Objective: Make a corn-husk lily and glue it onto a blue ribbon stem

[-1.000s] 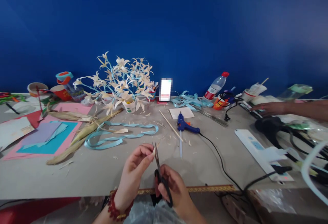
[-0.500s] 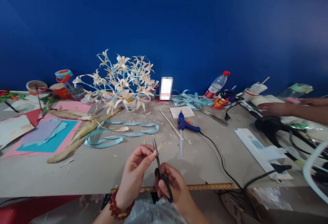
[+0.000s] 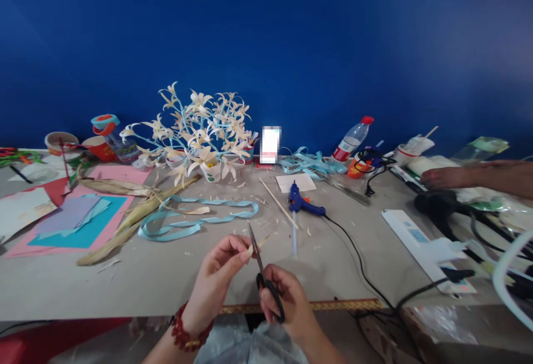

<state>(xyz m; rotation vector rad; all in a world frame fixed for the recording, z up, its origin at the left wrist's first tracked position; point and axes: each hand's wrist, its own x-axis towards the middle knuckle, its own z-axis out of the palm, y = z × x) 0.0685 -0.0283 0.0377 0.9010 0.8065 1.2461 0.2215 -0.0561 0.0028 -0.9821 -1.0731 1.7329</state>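
Between thumb and fingers, my left hand point(image 3: 225, 264) pinches a small pale strip of husk point(image 3: 249, 254) near the table's front edge. My right hand point(image 3: 285, 294) grips the black handles of a pair of scissors point(image 3: 260, 267), whose blades point up and away, close together beside the strip. A thin piece pokes out behind the blades; whether they touch it I cannot tell. Farther off lie a pale blue ribbon point(image 3: 200, 219) in a loose loop and long dried corn husks point(image 3: 125, 230). Pale husk flowers on blue stems point(image 3: 208, 125) stand in cups at the back.
A blue glue gun point(image 3: 303, 200) with its cord lies right of centre, near a thin stick point(image 3: 278, 203). To the right are a power strip point(image 3: 420, 247), a bottle point(image 3: 353, 140) and another person's hand point(image 3: 445, 178). Coloured paper sheets point(image 3: 79, 219) cover the left side.
The scissors and my right hand have shifted slightly right, and the blades now sit closer together. My left hand still pinches the husk strip, which shows more plainly.
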